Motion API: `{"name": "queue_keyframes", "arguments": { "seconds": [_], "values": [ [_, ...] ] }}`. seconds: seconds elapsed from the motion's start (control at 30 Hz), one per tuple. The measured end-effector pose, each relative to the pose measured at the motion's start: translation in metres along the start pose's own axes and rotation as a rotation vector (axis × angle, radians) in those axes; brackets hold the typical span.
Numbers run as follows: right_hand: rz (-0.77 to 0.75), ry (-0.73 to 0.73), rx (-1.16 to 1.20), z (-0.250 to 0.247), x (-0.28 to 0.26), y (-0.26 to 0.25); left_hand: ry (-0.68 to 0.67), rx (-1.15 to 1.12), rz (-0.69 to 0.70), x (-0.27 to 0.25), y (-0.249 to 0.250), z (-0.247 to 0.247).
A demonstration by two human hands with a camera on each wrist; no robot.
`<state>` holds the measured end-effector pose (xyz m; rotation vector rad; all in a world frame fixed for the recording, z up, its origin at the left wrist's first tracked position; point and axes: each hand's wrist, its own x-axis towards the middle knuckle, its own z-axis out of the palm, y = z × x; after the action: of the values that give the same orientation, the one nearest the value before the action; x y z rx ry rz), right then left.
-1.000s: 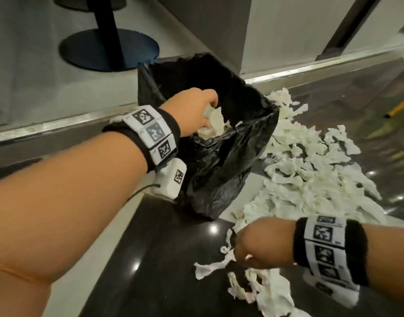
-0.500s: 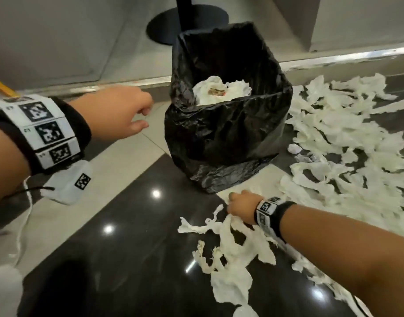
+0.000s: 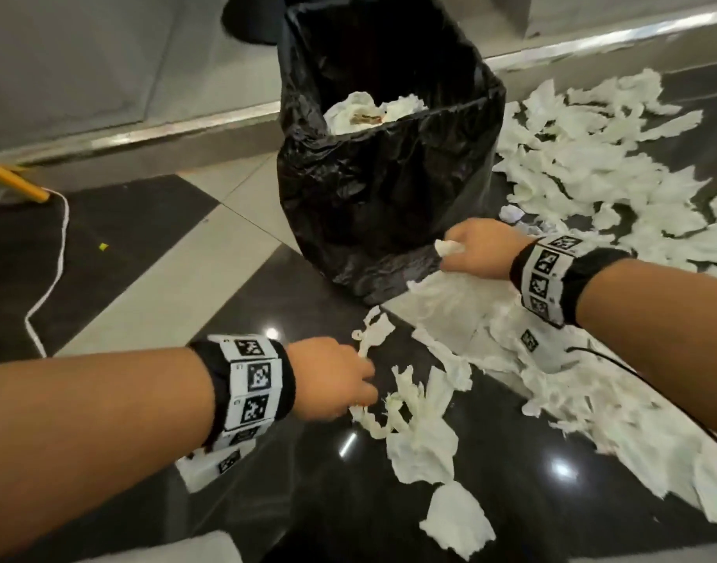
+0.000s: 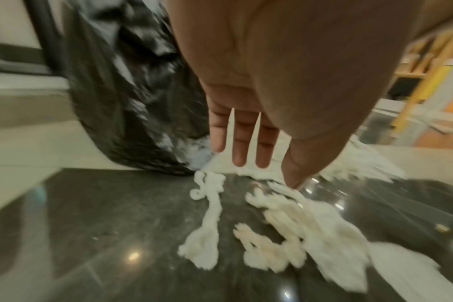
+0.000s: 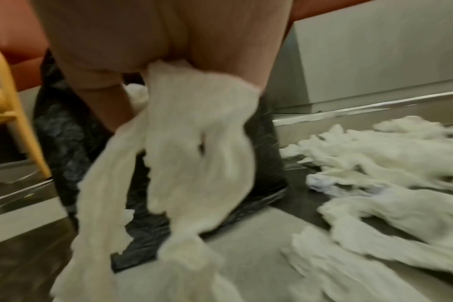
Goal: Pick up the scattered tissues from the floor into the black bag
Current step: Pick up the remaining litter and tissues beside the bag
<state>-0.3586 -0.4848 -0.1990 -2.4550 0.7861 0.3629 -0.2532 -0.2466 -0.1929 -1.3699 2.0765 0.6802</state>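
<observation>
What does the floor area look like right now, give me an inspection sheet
Surface: glossy dark and pale floor tiles.
Job's things: black bag upright and open, tissues inside; scattered tissues spread to its right and front.
Clutter: small yellow scrap on the floor.
Hands: left hand open, reaching to a tissue strip; right hand grips a tissue bunch.
Cables: white cord at left; black wire under the right forearm.
Surroundings: metal threshold strip, yellow frame.

White torn tissues [image 3: 592, 164] litter floor beside upright, part-filled black bag [image 3: 373, 205].
</observation>
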Motion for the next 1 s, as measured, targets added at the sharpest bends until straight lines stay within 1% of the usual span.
{"name": "queue_keyframes", "arguments": {
  "seconds": [0.1,0.17,0.2,0.23,0.3,0.37,0.4,0.47,0.53,0.6,0.67,0.73,0.8,0.83,0.9,1.0],
  "values": [
    [0.149,0.111,0.013,-0.018,-0.027,0.018,0.020,0.033,0.159,0.023,0.012,0.027],
    [0.226,0.153,0.016,-0.024,-0.040,0.027,0.054,0.032,0.202,0.044,0.013,0.040],
    [0.241,0.162,0.033,-0.026,-0.045,0.031,0.066,0.035,0.207,0.053,0.014,0.042],
    [0.254,0.172,0.062,-0.027,-0.048,0.036,0.062,0.039,0.218,0.063,0.015,0.044],
    [0.239,0.186,0.118,-0.026,-0.058,0.038,0.002,0.051,0.246,0.077,0.019,0.046],
    [0.185,0.189,0.165,-0.021,-0.064,0.034,-0.051,0.097,0.277,0.088,0.023,0.051],
    [0.164,0.175,0.171,-0.016,-0.065,0.031,-0.061,0.121,0.263,0.089,0.024,0.052],
    [0.136,0.123,0.147,-0.004,-0.065,0.024,-0.077,0.050,0.167,0.087,0.021,0.051],
    [0.124,0.053,0.103,0.016,-0.063,0.019,-0.058,-0.025,0.137,0.081,0.015,0.045],
    [0.085,-0.044,0.015,0.043,-0.060,0.016,0.040,-0.270,0.058,0.074,0.007,0.041],
    [0.010,-0.164,-0.089,0.074,-0.060,0.012,0.212,-0.526,-0.012,0.065,0.001,0.039],
    [-0.089,-0.301,-0.232,0.104,-0.060,0.012,0.342,-0.727,-0.135,0.055,-0.002,0.037],
    [-0.137,-0.408,-0.369,0.128,-0.061,0.012,0.408,-0.888,-0.240,0.043,-0.001,0.036],
    [-0.154,-0.424,-0.409,0.137,-0.061,0.012,0.426,-0.913,-0.272,0.038,-0.002,0.036],
    [-0.155,-0.374,-0.431,0.143,-0.058,0.012,0.437,-0.900,-0.330,0.031,-0.006,0.039],
    [-0.133,-0.342,-0.427,0.131,-0.053,0.007,0.387,-0.783,-0.429,0.025,-0.017,0.041]
  ]
}}
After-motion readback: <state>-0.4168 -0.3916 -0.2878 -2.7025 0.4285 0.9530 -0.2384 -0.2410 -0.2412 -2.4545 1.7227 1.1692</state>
